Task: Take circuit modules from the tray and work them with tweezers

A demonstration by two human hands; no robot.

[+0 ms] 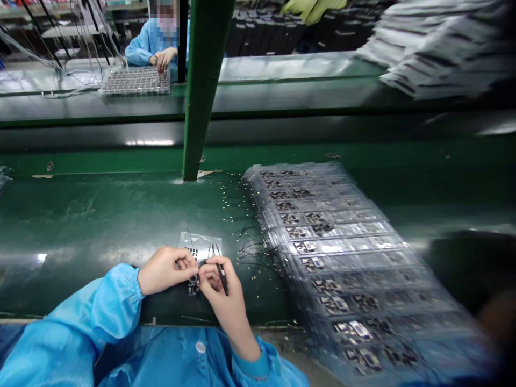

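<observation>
My left hand (171,269) is closed in a pinch, its fingertips meeting those of my right hand; what it pinches is too small to make out. My right hand (228,295) has black tweezers (221,274) tucked between its fingers, tips pointing away from me. Its thumb and forefinger also come together near my left fingertips. Just under the hands is a small circuit board (193,286), partly covered by the fingers. Behind them a clear film sheet (205,239) with small black squares lies on the green bench.
A tall stack of clear plastic trays (334,231) holding circuit boards stands at the right. Thin black wires (245,236) with shiny ends stick out along its left side. A green post (205,91) rises ahead. Across the bench, a person (151,43) handles another tray (135,80).
</observation>
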